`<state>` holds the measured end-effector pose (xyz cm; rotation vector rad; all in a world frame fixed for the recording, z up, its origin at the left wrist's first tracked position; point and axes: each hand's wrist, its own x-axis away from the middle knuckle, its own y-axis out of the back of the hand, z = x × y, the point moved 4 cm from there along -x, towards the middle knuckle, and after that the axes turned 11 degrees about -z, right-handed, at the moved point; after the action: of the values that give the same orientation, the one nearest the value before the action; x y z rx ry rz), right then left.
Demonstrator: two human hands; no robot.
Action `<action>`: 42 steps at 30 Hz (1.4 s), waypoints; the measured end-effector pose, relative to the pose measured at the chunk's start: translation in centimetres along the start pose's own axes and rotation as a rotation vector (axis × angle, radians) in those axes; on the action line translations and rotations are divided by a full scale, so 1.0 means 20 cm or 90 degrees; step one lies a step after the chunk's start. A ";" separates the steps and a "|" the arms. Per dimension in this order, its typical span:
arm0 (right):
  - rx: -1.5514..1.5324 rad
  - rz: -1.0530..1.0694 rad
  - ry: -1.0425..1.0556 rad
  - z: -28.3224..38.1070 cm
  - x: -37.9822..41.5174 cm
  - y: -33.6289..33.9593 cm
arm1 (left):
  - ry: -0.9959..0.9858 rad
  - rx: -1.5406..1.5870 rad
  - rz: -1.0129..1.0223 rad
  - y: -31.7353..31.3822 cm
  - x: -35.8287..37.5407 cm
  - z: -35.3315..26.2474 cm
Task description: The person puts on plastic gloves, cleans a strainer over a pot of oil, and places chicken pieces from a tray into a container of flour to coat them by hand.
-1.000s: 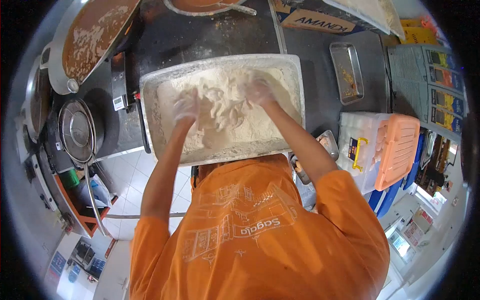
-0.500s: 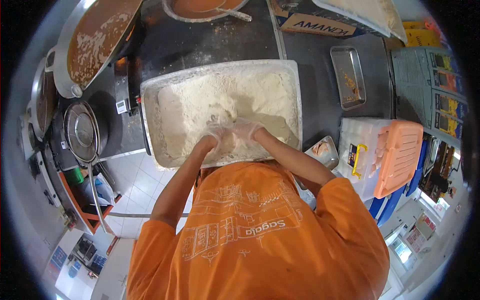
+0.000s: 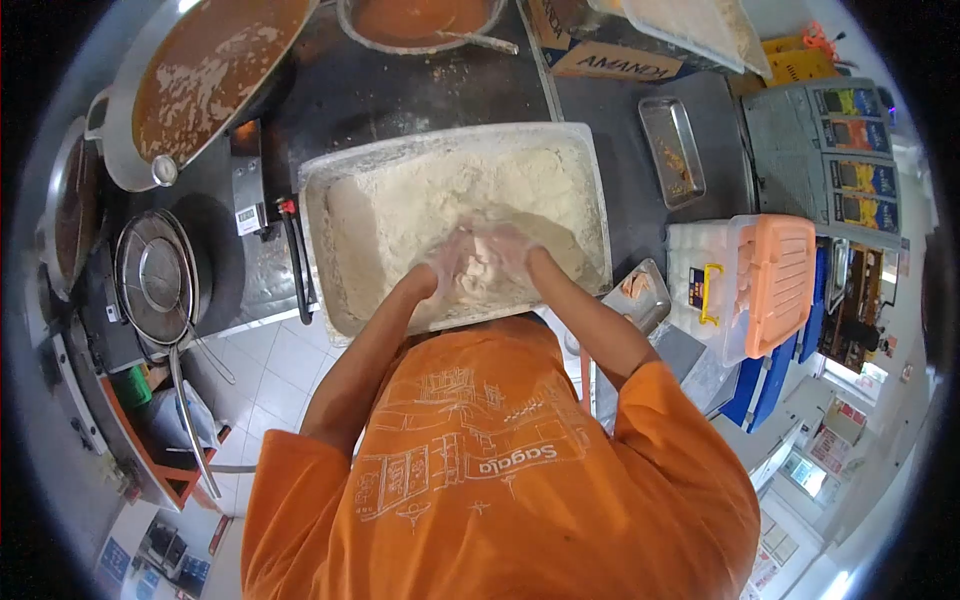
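A large rectangular pan (image 3: pixel 604 215) holds a bed of pale flour (image 3: pixel 430 190), heaped toward its far side. Both hands wear clear plastic gloves and are down in the pan near its front edge. My left hand (image 3: pixel 455 258) and my right hand (image 3: pixel 512 250) face each other around a small flour-coated lump (image 3: pixel 478 272). The fingers are blurred and dusted with flour, so how firmly they touch the lump is unclear.
Pot of orange-brown liquid (image 3: pixel 205 85) at upper left; bowl (image 3: pixel 420 22) with a spoon behind the pan. Strainer (image 3: pixel 158 272) at left. Small metal trays (image 3: pixel 672 150) (image 3: pixel 642 292) and a lidded plastic tub (image 3: pixel 782 285) at right.
The view has shifted slightly. My hands have drawn apart a little, and a coated lump now shows between them where the fingers were close together before.
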<state>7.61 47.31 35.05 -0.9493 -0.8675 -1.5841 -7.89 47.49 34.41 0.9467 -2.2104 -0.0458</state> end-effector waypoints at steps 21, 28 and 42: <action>-0.210 -0.091 0.169 -0.16 0.02 -0.13 | -0.041 0.294 0.027 -0.10 -0.34 0.34; -0.184 0.111 0.410 -0.24 -0.19 -0.06 | -0.064 -0.056 -0.037 0.15 0.00 -0.06; -0.064 0.051 0.143 0.54 0.26 -0.02 | -0.258 -0.775 -0.054 0.33 0.06 -0.59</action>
<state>8.06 55.06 44.25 -0.8453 -0.5921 -1.6410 -5.12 54.29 45.90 0.3145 -1.9046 -1.5254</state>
